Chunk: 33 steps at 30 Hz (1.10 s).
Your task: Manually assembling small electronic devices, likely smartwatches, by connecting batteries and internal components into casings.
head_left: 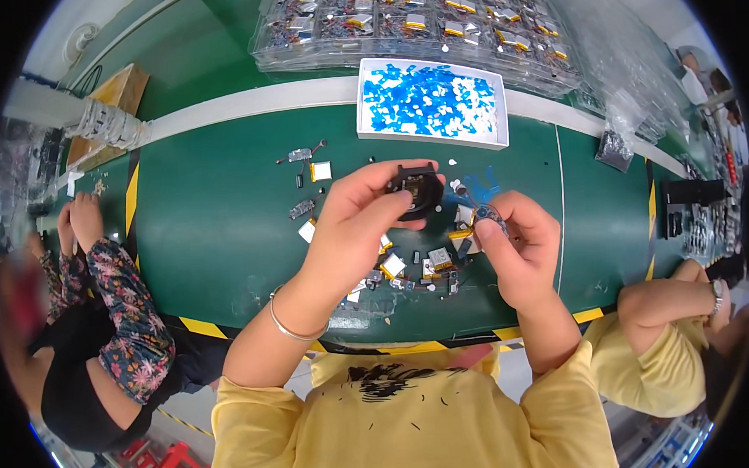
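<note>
My left hand [353,222] is closed round a black watch case [425,193], thumb pressed against its hollow inner side. To its right, my right hand [525,249] pinches a small dark circuit board [487,214] with thin wires between thumb and fingers. Case and board are apart. Below and between my hands lie several silver batteries [392,266] with yellow edges, among small black parts. Another battery [321,171] rests beyond my left wrist, beside a small wired module [301,155]. A clear blue film piece [482,186] lies just past my right fingers.
A white box [433,140] of blue and white pieces stands ahead on the green table [209,223]. Behind it, clear compartment trays [344,58] hold batteries and wired parts. Co-workers sit on both sides; one's hands [81,224] rest at the far left.
</note>
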Each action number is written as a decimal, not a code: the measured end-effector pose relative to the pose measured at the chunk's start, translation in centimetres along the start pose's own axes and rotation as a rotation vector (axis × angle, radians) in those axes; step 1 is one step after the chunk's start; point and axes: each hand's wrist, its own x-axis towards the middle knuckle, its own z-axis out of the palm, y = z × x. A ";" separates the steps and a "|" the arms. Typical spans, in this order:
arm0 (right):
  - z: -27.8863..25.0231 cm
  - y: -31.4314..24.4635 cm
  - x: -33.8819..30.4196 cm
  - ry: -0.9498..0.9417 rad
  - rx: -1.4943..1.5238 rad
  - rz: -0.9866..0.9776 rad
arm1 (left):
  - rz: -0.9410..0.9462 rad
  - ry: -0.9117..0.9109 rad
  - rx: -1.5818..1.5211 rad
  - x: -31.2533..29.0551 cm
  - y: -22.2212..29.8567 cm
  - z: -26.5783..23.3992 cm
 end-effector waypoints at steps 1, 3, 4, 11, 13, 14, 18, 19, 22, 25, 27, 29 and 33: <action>0.2 0.1 0.1 0.010 0.043 0.036 | 0.005 0.006 -0.006 -0.1 -0.3 0.2; 0.4 -0.4 0.0 -0.014 0.036 0.063 | 0.066 -0.024 0.014 -0.4 -0.8 0.7; 0.4 -0.6 0.0 -0.031 0.028 0.091 | 0.066 -0.048 0.014 -0.4 -0.9 0.6; 0.6 -0.4 0.4 -0.070 -0.010 0.142 | 0.102 -0.032 0.023 -0.2 -1.6 0.8; 0.3 -0.1 0.5 -0.115 -0.099 0.131 | 0.092 -0.041 0.024 -0.1 -1.6 1.0; 0.3 -0.1 0.5 -0.106 -0.095 0.129 | 0.090 -0.048 0.061 0.0 -1.6 0.9; 0.1 -0.1 0.6 -0.103 -0.116 0.144 | 0.144 -0.072 0.136 -0.1 -2.0 0.9; 0.1 -0.1 0.7 -0.112 -0.130 0.136 | 0.139 -0.076 0.141 -0.2 -1.9 0.9; 0.2 -0.2 0.6 -0.110 -0.147 0.113 | 0.142 -0.075 0.143 -0.3 -1.8 0.9; 0.4 -0.2 0.6 -0.114 -0.166 0.120 | 0.144 -0.068 0.153 -0.4 -1.8 1.0; 0.5 -0.2 0.6 -0.124 -0.167 0.116 | 0.135 -0.040 0.134 -0.4 -1.6 1.2; 0.6 -0.1 0.6 -0.134 -0.168 0.110 | 0.137 -0.035 0.150 -0.4 -1.8 1.2; 0.6 -0.1 0.6 -0.155 -0.161 0.134 | 0.130 -0.028 0.156 -0.3 -1.8 1.4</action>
